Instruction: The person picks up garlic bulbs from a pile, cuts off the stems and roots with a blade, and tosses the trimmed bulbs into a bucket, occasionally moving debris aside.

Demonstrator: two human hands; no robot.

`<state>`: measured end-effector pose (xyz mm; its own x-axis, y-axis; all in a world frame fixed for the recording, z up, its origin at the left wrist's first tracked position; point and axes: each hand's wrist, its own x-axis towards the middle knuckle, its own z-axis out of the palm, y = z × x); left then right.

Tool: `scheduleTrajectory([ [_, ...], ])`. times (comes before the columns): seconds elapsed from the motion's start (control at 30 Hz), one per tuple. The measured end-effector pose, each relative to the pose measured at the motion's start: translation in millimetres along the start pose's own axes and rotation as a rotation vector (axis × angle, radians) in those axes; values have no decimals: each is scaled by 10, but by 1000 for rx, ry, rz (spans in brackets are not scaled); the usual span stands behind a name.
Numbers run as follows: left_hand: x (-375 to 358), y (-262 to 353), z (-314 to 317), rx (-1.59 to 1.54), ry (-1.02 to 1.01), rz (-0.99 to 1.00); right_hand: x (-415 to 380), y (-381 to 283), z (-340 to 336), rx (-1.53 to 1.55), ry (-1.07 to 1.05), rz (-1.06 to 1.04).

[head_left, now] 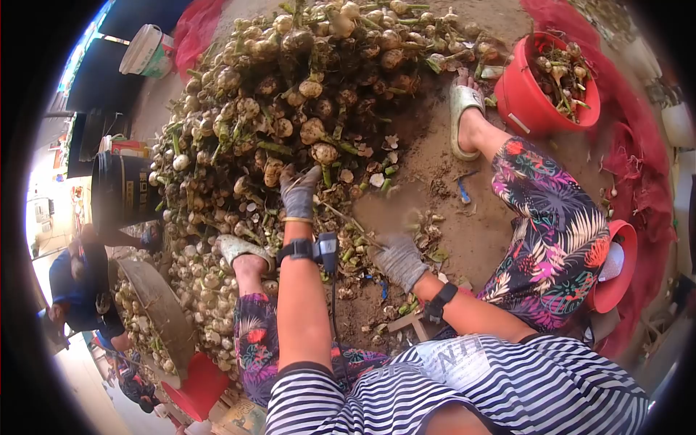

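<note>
A: Where was the person's left hand [298,194]?

B: At the near edge of the heap of bulbs [283,94], gloved, its fingers bent beside the outermost bulbs. I couldn't tell whether they pinched anything; the glove hid the fingertips.

A: And the right hand [401,264]?

B: Also gloved, nearer the body than the heap, closed round one end of a thin stick [353,224]. That stick slanted toward the left hand, at the heap's near edge. Whether it was a stalk or a tool, I couldn't tell.

A: Why hold it slanting like that?

B: I'd guess it let both hands meet low over the litter of trimmings [348,255], just on the near side of the heap, without stretching.

A: The feet looked wide apart.

B: Yes, one sandal [465,116] was planted by the heap's right side, the other [241,250] at its lower left. That probably left the ground between the legs free for scraps.

A: And the red bucket [513,105]?

B: Just right of the heap, tilted in view, with stemmed bulbs inside; likely put there to be within arm's reach. A dark bucket [118,190] stood against the heap's left side, farther from the hands.
</note>
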<state>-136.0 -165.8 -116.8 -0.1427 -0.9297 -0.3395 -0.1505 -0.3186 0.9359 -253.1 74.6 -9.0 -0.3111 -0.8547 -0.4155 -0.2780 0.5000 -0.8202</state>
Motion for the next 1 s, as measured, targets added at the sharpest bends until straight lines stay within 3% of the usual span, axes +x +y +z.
scheduleTrajectory([
  [0.03, 92, 63, 325, 14, -154, 116, -4, 23, -19, 67, 42, -44],
  [0.1, 492, -179, 583, -373, -221, -117, 28, 22, -100, 92, 102, -43],
  [0.2, 707, -349, 616, -255, -4, -280, 119, 72, -198, 140, 200, -20],
  [0.23, 606, -227, 496, -320, -231, -355, 152, 135, -171, 144, 200, -16],
  [0.27, 384, -146, 343, -138, -345, -348, 216, 237, -110, 146, 273, -55],
  [0.33, -428, 575, 209, 233, -577, -275, 248, 251, -105, 156, 337, -98],
  [0.37, -608, 622, 16, 289, -706, -170, 245, 214, -117, -15, 311, -181],
  [0.4, -782, 567, -137, 326, -794, 173, 229, 168, -130, -187, 286, -264],
  [0.53, -1513, 761, -555, 250, -647, -30, -170, -358, -233, -452, 173, -375],
  [0.73, -2314, 895, -742, 263, -488, 162, -617, -630, -339, -412, 163, -637],
  [0.9, -2589, 1041, -562, 86, -419, 174, -608, -526, -327, -388, 108, -613],
  [0.93, -2601, 1091, -516, 454, -468, 678, -612, -512, -354, -434, 76, -579],
  [0.97, -2626, 1148, -469, 826, -492, 1184, -501, -423, -375, -469, -62, -316],
  [1.0, -2833, 1299, -287, 231, -628, 597, -305, -243, -374, -493, -193, -54],
])
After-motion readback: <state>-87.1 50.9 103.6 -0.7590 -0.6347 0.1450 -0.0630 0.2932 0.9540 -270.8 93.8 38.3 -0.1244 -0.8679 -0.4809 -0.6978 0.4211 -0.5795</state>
